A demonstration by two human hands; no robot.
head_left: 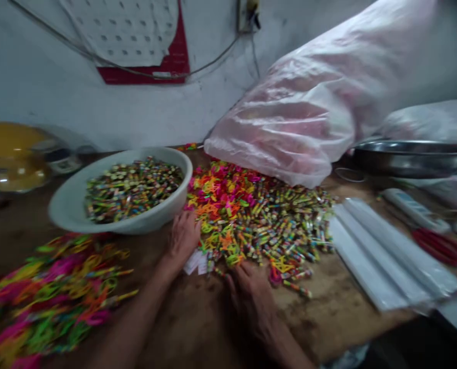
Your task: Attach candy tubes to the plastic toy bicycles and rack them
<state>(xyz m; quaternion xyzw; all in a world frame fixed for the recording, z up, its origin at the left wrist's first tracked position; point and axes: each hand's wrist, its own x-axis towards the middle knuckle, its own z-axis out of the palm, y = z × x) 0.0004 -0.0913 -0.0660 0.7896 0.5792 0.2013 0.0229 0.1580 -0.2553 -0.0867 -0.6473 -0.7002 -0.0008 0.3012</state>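
Note:
My left hand (pixel 184 233) rests at the left edge of a pile of small printed tubes (pixel 274 220), beside a white bowl. Its fingers are stretched out and touch the pile; nothing shows in its grasp. At the near edge of the same pile, my right hand (pixel 251 287) lies low over the table, thumb apart from the fingers. The fingertips touch bright plastic pieces and tubes; some are blurred. Mixed among the tubes are pink, orange and yellow-green plastic pieces (pixel 216 195). Between my hands lie small white paper slips (pixel 196 262).
The white bowl (pixel 59 207) holds many tubes. Left front lies a heap of coloured plastic pieces (pixel 59 292). A large pinkish plastic bag (pixel 290 118) leans over the pile. On the right are flat white plastic packs (pixel 390 251), a red coil (pixel 439 246) and a metal basin (pixel 413 159).

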